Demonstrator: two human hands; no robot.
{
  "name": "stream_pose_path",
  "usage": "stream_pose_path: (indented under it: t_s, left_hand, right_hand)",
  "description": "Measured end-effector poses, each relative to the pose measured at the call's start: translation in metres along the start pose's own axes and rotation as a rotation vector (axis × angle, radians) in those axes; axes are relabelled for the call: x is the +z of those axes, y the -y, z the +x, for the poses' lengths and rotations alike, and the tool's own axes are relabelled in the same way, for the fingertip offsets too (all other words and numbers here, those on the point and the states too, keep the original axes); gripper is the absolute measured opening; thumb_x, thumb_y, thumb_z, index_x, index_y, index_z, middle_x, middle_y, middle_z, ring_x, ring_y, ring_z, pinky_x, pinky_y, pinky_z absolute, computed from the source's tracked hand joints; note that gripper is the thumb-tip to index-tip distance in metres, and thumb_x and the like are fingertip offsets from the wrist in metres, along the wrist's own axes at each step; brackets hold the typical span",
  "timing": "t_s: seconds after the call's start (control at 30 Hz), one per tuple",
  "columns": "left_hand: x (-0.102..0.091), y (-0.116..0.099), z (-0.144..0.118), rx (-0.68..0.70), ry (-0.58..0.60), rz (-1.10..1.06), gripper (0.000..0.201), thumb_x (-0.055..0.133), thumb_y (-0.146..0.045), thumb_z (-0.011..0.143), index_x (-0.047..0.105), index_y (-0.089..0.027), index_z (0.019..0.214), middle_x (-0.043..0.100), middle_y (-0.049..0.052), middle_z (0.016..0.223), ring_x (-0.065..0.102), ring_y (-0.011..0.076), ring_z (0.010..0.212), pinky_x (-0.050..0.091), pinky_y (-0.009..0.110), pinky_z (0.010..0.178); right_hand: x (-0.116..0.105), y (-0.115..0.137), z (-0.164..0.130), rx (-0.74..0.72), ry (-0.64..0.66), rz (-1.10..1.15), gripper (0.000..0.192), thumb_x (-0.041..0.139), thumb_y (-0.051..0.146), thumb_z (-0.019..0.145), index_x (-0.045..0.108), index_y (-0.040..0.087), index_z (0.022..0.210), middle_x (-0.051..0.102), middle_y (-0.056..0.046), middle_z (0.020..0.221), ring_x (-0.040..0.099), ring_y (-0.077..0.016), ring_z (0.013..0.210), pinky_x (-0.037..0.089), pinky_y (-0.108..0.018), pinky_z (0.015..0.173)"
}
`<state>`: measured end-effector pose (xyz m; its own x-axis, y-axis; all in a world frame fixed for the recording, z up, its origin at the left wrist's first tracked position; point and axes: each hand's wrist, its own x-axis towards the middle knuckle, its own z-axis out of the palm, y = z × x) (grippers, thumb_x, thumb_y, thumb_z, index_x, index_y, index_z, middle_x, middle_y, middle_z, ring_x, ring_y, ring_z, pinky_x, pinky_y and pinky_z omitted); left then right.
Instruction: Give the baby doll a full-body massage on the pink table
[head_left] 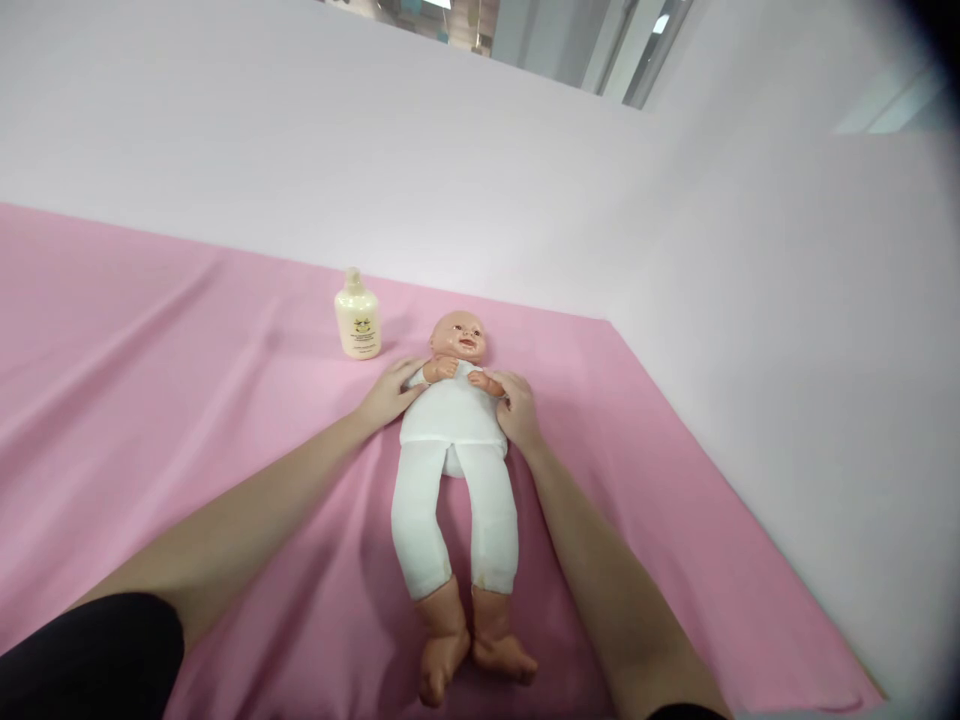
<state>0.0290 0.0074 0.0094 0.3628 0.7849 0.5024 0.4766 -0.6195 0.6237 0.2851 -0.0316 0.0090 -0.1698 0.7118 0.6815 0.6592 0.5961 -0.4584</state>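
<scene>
A baby doll point(454, 415) with a white cloth body lies on its back, head toward the far wall and bare feet toward me. My left hand point(395, 392) is pressed to the doll's upper side at the left of the picture, fingers around its arm near the shoulder. On the opposite side, my right hand point(519, 408) holds the other arm and flank, its fingertips partly hidden. Both small doll hands rest on its chest, below the smiling face. Together my two hands grip the doll from either side.
A pale yellow pump bottle point(358, 318) with a printed label stands upright left of the doll's head. Pink cloth point(247, 380) with wrinkles covers the table. White walls point(450, 190) rise behind and along the right side.
</scene>
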Motion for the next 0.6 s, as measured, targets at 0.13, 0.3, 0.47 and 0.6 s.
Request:
stream_pose_path:
  t_s: [0.13,0.3,0.47,0.6]
  left_hand:
    - [-0.0005,0.0013,0.0003,-0.004,-0.001,0.006,0.049,0.051,-0.039,0.084,0.051,-0.02,0.129,0.055,0.009,0.122,0.05,0.0243,0.115,0.038,0.042,0.102]
    - [-0.0014,0.0,0.0002,-0.014,0.013,0.012,0.049,0.05,-0.039,0.084,0.051,-0.018,0.129,0.054,0.01,0.124,0.048,0.0246,0.117,0.036,0.042,0.104]
    - [-0.0008,-0.0005,0.0007,-0.009,0.001,-0.006,0.048,0.051,-0.039,0.083,0.052,-0.02,0.128,0.056,0.01,0.121,0.05,0.0258,0.114,0.037,0.043,0.102]
    - [0.0001,0.0013,0.0009,-0.007,-0.011,-0.038,0.048,0.053,-0.039,0.083,0.053,-0.022,0.127,0.056,0.009,0.121,0.049,0.0259,0.115,0.036,0.044,0.103]
  right_hand:
    - [0.0008,0.0011,0.0006,0.011,0.006,-0.013,0.067,0.034,-0.004,0.059,0.059,0.024,0.114,0.064,-0.001,0.116,0.053,-0.0188,0.11,0.04,-0.04,0.1]
    - [0.0013,-0.0002,0.0001,0.028,0.01,-0.011,0.064,0.035,-0.003,0.06,0.06,0.023,0.114,0.063,-0.001,0.116,0.053,-0.0187,0.111,0.039,-0.04,0.101]
    - [0.0021,-0.0023,0.0002,0.029,0.0,0.014,0.064,0.035,-0.002,0.061,0.061,0.025,0.113,0.064,0.0,0.114,0.053,-0.0186,0.109,0.04,-0.04,0.1]
    - [0.0022,-0.0028,0.0004,0.038,0.012,0.014,0.064,0.035,-0.001,0.061,0.06,0.026,0.114,0.063,0.001,0.116,0.053,-0.0186,0.11,0.04,-0.041,0.1]
